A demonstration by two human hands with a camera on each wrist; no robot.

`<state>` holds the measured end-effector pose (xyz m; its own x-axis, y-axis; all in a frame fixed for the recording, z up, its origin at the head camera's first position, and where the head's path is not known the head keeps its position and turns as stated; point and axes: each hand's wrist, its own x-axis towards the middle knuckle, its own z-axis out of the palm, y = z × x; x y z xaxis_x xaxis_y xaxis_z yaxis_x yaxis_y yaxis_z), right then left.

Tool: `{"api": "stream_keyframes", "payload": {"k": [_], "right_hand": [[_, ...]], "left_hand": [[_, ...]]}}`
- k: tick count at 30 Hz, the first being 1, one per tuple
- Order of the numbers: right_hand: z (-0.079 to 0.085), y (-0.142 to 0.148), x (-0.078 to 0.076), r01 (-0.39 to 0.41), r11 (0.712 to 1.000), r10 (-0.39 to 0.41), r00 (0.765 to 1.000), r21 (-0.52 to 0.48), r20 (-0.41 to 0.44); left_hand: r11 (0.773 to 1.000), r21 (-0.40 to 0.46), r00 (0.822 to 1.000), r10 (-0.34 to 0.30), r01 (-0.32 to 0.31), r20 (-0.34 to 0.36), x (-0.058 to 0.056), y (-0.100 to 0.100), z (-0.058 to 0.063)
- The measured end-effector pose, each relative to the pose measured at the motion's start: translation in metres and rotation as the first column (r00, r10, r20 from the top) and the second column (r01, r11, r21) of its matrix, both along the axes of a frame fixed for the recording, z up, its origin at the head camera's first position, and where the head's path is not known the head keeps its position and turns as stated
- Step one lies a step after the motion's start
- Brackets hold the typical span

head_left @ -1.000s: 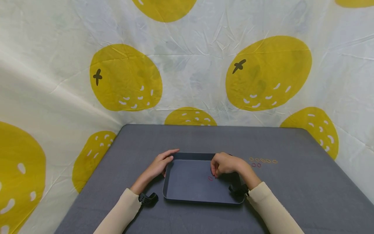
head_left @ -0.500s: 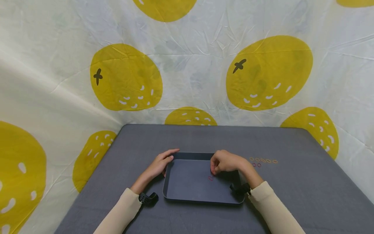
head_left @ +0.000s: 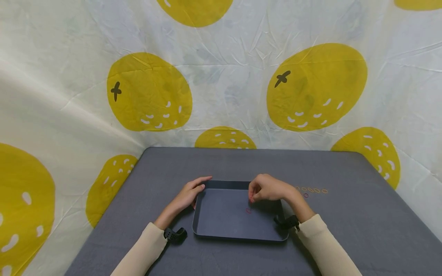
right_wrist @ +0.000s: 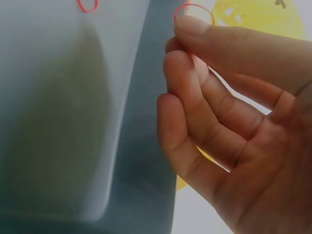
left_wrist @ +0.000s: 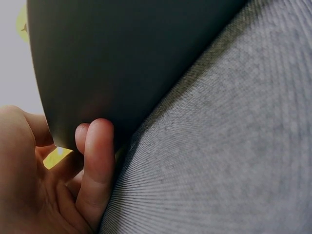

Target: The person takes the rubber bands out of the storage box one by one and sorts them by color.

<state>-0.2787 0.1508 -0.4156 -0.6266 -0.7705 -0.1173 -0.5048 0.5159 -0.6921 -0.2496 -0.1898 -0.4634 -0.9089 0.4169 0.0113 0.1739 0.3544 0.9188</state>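
Observation:
At the far left corner of the dark baking tray (head_left: 221,220), my left hand (head_left: 188,194) holds the side, its thumb at the rim. In the left wrist view, fingertips (left_wrist: 99,139) press on the outer wall. My right hand (head_left: 267,188) is over the right half of the tray. Between its thumb and forefinger it pinches a thin red rubber band (right_wrist: 195,5), a loop that sticks out past the thumb tip. A second red rubber band (right_wrist: 87,10) lies on the tray floor, just below that hand in the head view.
To the right of the tray, several yellow-orange rubber bands (head_left: 310,190) lie in a row on the grey cloth-covered table (head_left: 345,230). A red rubber band (head_left: 305,195) lies in front of them, near my right wrist. A fruit-print curtain (head_left: 228,96) hangs behind the table.
My right hand has risen from the tray floor with the red rubber band. Its wrist now covers one of the red bands on the table. The left hand has stayed put.

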Motion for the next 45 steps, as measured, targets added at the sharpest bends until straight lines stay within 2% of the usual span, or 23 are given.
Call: {"api": "stream_keyframes", "payload": {"k": [15, 33, 38, 45], "right_hand": [[0.014, 0.008, -0.001, 0.029, 0.999, -0.029, 1.000, -0.046, -0.009], [0.021, 0.021, 0.004, 0.074, 0.991, -0.077, 0.997, -0.112, -0.022], [0.019, 0.030, 0.003, 0.095, 0.988, -0.097, 0.995, -0.121, -0.011], [0.017, 0.052, 0.008, 0.145, 0.978, -0.138, 0.989, -0.150, 0.060]], "left_hand": [[1.000, -0.009, 1.000, 0.000, 0.000, -0.004, 0.000, 0.000, 0.003], [1.000, -0.016, 1.000, 0.008, -0.008, -0.015, 0.001, -0.001, 0.001], [1.000, -0.009, 1.000, 0.007, -0.008, -0.013, 0.002, 0.000, 0.002], [1.000, -0.008, 1.000, 0.014, -0.014, -0.013, 0.002, 0.002, 0.001]]}}
